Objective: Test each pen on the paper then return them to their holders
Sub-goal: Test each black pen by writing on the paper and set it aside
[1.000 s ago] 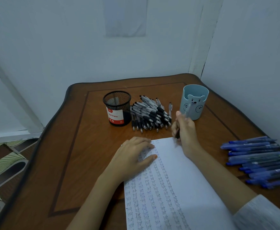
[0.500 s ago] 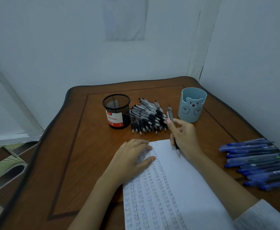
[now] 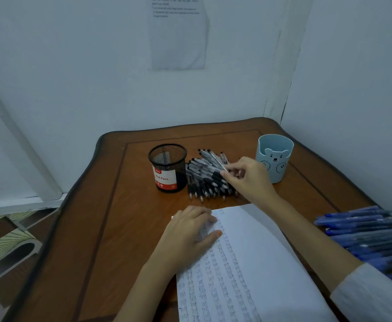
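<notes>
A white paper (image 3: 262, 256) with rows of scribbles lies on the brown table (image 3: 130, 212). My left hand (image 3: 190, 231) rests flat on the paper's top left corner. A pile of black pens (image 3: 203, 176) lies between a black mesh holder (image 3: 167, 168) labelled "Ball Pens" and a light blue bear cup (image 3: 275, 159). My right hand (image 3: 250, 180) reaches over the right side of that pile, its thumb and forefinger pinching the clear barrel of a black pen on top. A row of blue pens (image 3: 371, 235) lies at the table's right edge.
The table stands in a corner, with walls close behind and to the right. A printed sheet (image 3: 178, 33) hangs on the back wall. The table's left edge drops off to a patterned floor (image 3: 6, 242).
My right hand, which held a black pen over the top of the paper, has moved up and forward to the black pen pile. My left hand has stayed on the paper.
</notes>
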